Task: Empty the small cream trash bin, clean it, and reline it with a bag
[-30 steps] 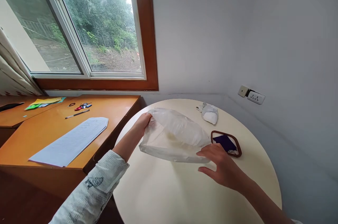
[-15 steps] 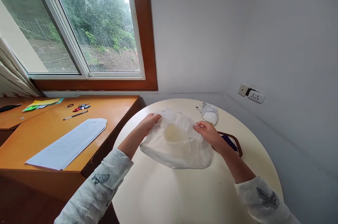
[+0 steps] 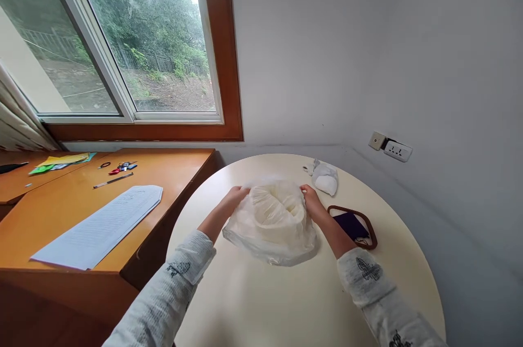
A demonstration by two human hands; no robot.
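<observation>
Over the middle of the round table, a thin translucent plastic bag (image 3: 269,243) is stretched between my two hands, its mouth spread into a wide ring facing up. My left hand (image 3: 237,196) grips the left side of the rim, with the fingers partly hidden by the film. On the opposite side, my right hand (image 3: 310,201) pinches the rim, fingers closed. Folds of plastic fill the opening, and the bag's lower edge fans out close to the tabletop. I cannot make out anything inside it.
On the cream round table (image 3: 261,309), a small bag of white stuff (image 3: 326,179) lies at the back right. Nearer is a brown-rimmed tray (image 3: 371,230) with a dark blue item (image 3: 350,225). The wooden desk (image 3: 180,164) at left holds papers (image 3: 102,227), a pen (image 3: 113,180) and keys (image 3: 122,167).
The bag's mouth has spread into a rounder ring. My right hand has shifted slightly left and down, uncovering more of the tray. My left hand has moved slightly down.
</observation>
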